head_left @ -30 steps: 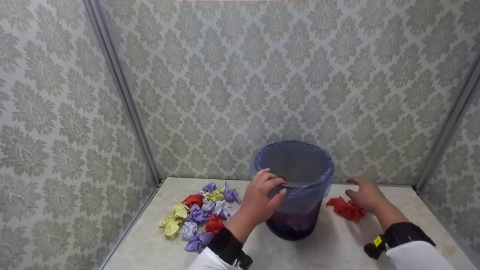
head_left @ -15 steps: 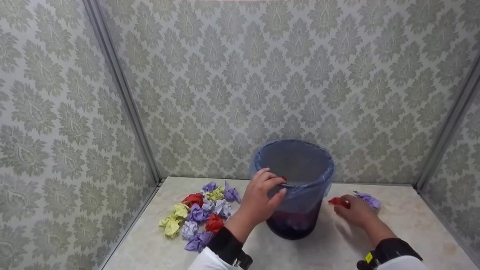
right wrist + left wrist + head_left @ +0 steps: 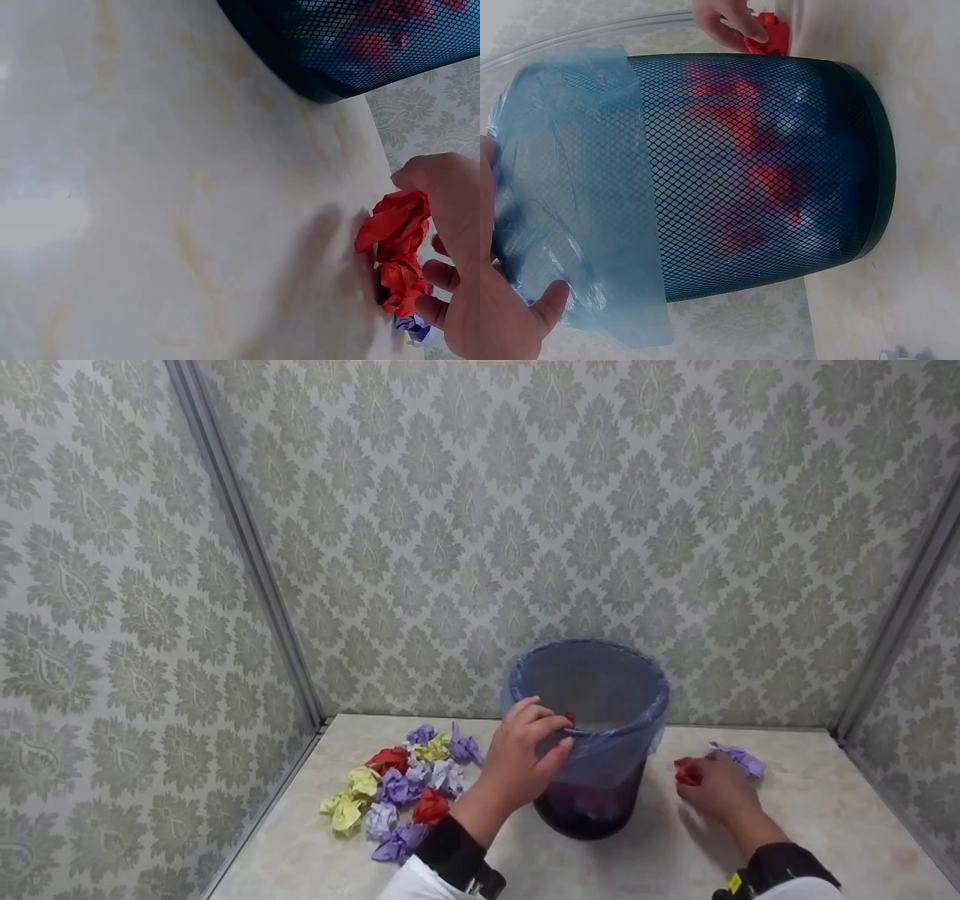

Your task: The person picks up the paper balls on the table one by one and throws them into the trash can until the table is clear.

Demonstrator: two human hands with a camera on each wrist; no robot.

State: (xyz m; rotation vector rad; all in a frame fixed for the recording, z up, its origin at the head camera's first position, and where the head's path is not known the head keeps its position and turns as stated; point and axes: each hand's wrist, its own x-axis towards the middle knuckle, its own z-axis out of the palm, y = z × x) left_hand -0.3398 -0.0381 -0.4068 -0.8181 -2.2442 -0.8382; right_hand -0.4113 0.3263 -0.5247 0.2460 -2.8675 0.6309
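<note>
A mesh wastebasket stands upright, lined with a translucent blue bag folded over its rim. My left hand grips the near left rim, thumb outside on the bag and fingers over the edge. Red crumpled paper shows through the mesh. To the right of the basket, my right hand holds crumpled red paper between thumb and fingers, low at the table. The hand partly covers this paper in the head view. Just behind that hand lies a purple paper ball.
Several crumpled paper balls in purple, yellow, red and white lie heaped on the table left of the basket. A patterned wall rises right behind the table.
My right hand has come down onto the red paper, closed its fingers round it and shifted it slightly right. The purple ball behind has come into view. My left hand has stayed on the rim.
</note>
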